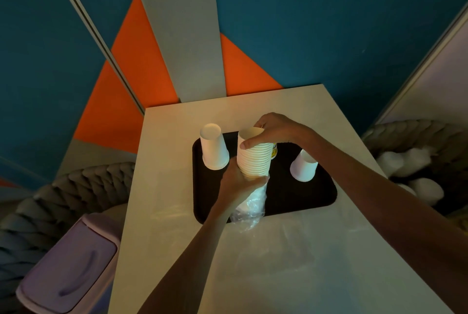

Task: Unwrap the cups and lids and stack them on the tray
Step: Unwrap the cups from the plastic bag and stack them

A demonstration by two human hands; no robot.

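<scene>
Fingers [260, 125] of the right hand [276, 129] curl round the top of the cup stack [253, 159], thumb pressed across its front. The left hand [236, 182] grips the lower end, where the plastic wrap [250, 208] is bunched. Both hands are closed on the stack, and neither holds anything else.

The stack is held over the middle of the tray [316, 199], long axis close to upright, closed bases upward. Whether its lower end touches the tray is hidden by the left hand. The wrap trails down from that end toward the tray's near edge, so the sleeve lies below the left fingers and in line with the stack. I judge the left hand is the one placed to draw it off downward while the right steadies the top.

The cups are pale matte paper with rolled rims showing as tight ridges; the wrap is thin, clear and crinkled, and likely slippery. The tray is black, flat and round-cornered.

On it stand a left inverted cup [214, 148] and a right inverted cup [304, 165], apart from the stack on either side. The tabletop [278, 263] is smooth beige. Low at the left sits a lilac bin [71, 263].
</scene>
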